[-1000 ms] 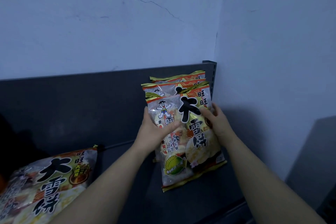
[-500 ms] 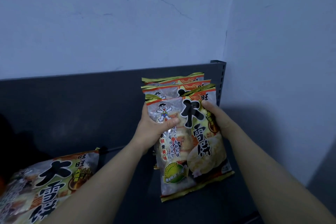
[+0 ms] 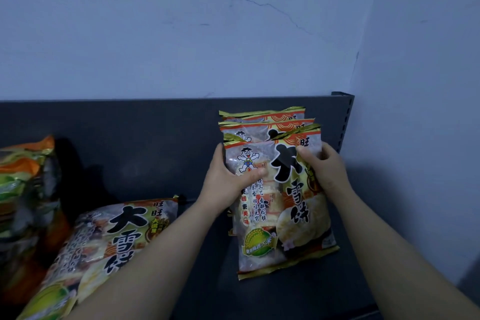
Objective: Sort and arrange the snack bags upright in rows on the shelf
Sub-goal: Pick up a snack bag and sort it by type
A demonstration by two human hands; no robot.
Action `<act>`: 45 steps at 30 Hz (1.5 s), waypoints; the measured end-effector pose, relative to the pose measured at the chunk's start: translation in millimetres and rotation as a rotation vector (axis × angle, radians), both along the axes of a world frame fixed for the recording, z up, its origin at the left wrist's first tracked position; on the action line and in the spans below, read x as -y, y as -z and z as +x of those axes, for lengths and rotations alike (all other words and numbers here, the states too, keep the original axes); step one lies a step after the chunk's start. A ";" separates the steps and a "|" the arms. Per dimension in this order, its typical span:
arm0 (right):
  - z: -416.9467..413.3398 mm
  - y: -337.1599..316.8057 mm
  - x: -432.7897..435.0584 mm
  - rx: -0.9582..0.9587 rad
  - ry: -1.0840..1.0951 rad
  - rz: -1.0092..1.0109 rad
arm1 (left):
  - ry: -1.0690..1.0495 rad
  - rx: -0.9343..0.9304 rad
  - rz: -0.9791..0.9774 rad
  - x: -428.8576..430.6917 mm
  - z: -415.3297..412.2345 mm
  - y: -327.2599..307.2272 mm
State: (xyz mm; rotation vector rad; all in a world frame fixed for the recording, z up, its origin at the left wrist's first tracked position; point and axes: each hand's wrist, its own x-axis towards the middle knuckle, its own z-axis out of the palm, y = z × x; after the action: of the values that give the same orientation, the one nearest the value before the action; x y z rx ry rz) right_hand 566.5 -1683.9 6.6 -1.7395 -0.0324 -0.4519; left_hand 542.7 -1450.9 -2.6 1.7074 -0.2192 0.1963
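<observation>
On a dark shelf [image 3: 155, 153] against a cracked wall, a heap of snack bags [image 3: 26, 189] slumps at the far left. Beside it one flat bag [image 3: 111, 241] lies face up, partly under the person's left forearm, which could brush it toward the shelf's front edge. Further right, the left hand [image 3: 228, 184] wraps the left edge of the front bag [image 3: 280, 218], thumb across its face, while the right hand [image 3: 324, 171] holds its upper right side; both grips are clamped on this bag. It leans back on the upright bags [image 3: 262, 122] behind it, near the shelf's right end, its foot set forward. On that tilt, the slick foot may slide out on release and bring the row down; a hard squeeze may crush the crackers inside.
</observation>
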 end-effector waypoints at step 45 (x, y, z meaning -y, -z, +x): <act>-179.6 1.8 -71.2 0.084 0.046 -0.181 | -0.193 0.127 -0.042 -28.8 -165.2 15.8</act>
State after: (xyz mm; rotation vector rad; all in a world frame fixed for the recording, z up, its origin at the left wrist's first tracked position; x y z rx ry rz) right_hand 386.9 -1612.7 4.7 -1.9014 -0.0962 -0.5701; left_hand 377.5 -1422.1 -18.5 1.6757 -0.1421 0.4503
